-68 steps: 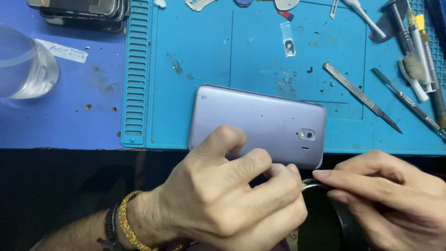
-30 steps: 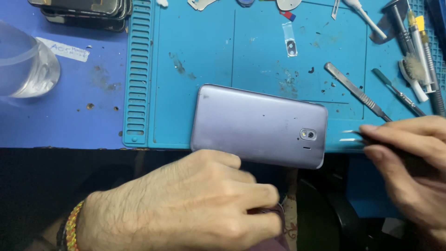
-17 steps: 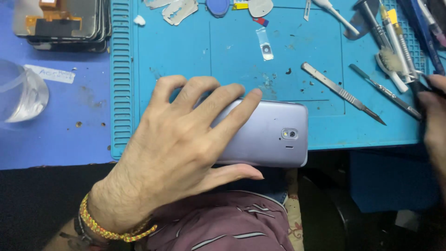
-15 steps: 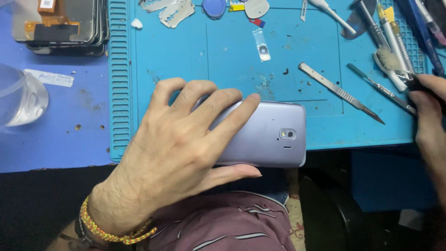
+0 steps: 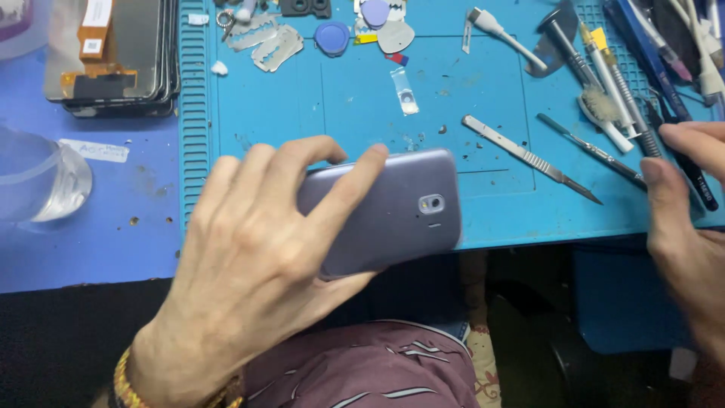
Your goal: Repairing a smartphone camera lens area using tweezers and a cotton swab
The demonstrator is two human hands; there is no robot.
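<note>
My left hand [image 5: 249, 264] grips a grey-violet phone [image 5: 400, 215] from above. The phone's back faces up with its camera lens to the right, and it is tilted over the near edge of the blue work mat [image 5: 340, 121]. My right hand [image 5: 683, 204] is at the mat's right edge. Its thumb and forefinger pinch a thin black tool [image 5: 691, 177] that rests among other tools.
A scalpel [image 5: 529, 157] and a thin probe [image 5: 589, 147] lie right of the phone. Brushes and screwdrivers [image 5: 604, 98] crowd the far right. Razor blades [image 5: 268, 47], picks [image 5: 332, 36] and small parts lie at the back. A stack of screens [image 5: 113, 57] and a clear cup [image 5: 38, 177] stand left.
My left hand moved from below the phone onto it and lifted it off the mat's edge. My right hand moved away right to the tool pile.
</note>
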